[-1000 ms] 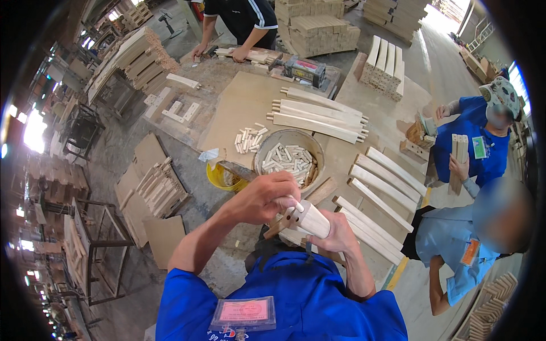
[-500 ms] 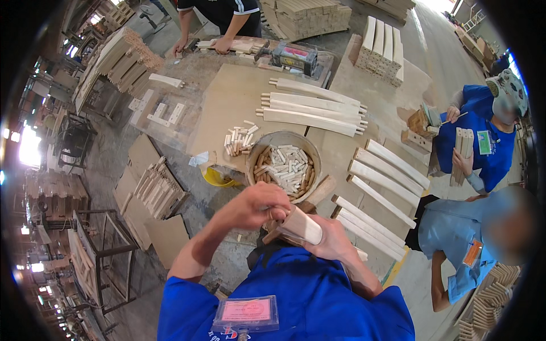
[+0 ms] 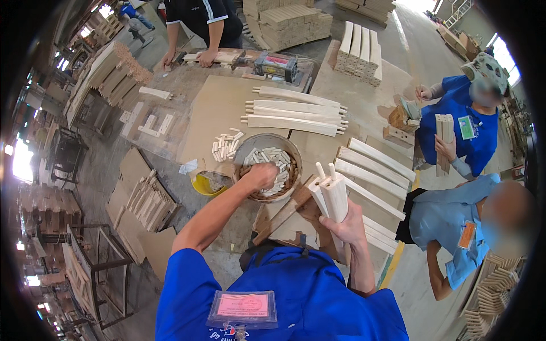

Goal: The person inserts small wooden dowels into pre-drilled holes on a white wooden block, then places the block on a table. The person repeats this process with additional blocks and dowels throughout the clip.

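My left hand (image 3: pixel 263 175) reaches into a round tub (image 3: pixel 239 154) of short wooden dowels (image 3: pixel 282 181). Its fingers are curled and point down among the dowels; whatever they hold is hidden. In my right hand (image 3: pixel 348 226) a small bundle of pale wooden bars (image 3: pixel 335 200) stands upright, to the right of the tub. Two dowels (image 3: pixel 326 171) stick up from the top end of the bundle. Beyond the tub lie several bars with dowels in their ends (image 3: pixel 296 113). To its right, more curved bars (image 3: pixel 372 165) lie side by side.
Loose dowels (image 3: pixel 225 145) lie left of the tub, beside a yellow container (image 3: pixel 206 185). A wooden block (image 3: pixel 284 216) is near my body. Across the table a person (image 3: pixel 207 25) handles wood; two others (image 3: pixel 466 122) (image 3: pixel 455 219) stand at the right. Stacked bars (image 3: pixel 359 54) stand far right.
My left hand has left the bar's end and moved forward into the tub. My right hand has turned the bars upright and moved right; two protruding dowels now show.
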`<state>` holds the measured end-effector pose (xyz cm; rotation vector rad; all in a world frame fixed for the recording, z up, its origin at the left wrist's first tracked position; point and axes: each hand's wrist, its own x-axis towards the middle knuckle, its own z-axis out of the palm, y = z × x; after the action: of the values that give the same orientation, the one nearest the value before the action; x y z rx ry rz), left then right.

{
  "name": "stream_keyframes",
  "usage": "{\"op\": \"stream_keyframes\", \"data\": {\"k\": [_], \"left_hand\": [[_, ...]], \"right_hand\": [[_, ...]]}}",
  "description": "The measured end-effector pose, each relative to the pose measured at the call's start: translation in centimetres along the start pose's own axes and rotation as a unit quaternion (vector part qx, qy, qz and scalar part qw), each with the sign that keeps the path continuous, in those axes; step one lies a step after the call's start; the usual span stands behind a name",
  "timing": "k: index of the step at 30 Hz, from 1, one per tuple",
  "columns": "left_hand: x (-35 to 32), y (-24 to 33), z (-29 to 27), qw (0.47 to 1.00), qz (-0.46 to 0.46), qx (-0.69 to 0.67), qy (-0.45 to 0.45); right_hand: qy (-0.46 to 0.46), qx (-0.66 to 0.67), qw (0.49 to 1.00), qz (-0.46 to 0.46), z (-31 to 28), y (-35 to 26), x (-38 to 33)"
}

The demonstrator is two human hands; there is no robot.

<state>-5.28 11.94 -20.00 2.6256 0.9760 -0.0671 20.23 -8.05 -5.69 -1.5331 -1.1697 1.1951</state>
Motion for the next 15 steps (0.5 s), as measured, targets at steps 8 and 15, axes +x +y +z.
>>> {"op": "stream_keyframes", "data": {"k": [8,15], "left_hand": [[-1.1,2.4,-3.9,0.983,-0.150,-0.043,-0.101],[-2.0,3.0,-3.4,0.988,-0.115,-0.011,-0.103]], "right_hand": [[-0.028,-0.032,0.998,-0.047,-0.1,0.6,-1.7],[-0.028,-0.035,0.998,-0.049,0.4,1.8,-1.7]]}}
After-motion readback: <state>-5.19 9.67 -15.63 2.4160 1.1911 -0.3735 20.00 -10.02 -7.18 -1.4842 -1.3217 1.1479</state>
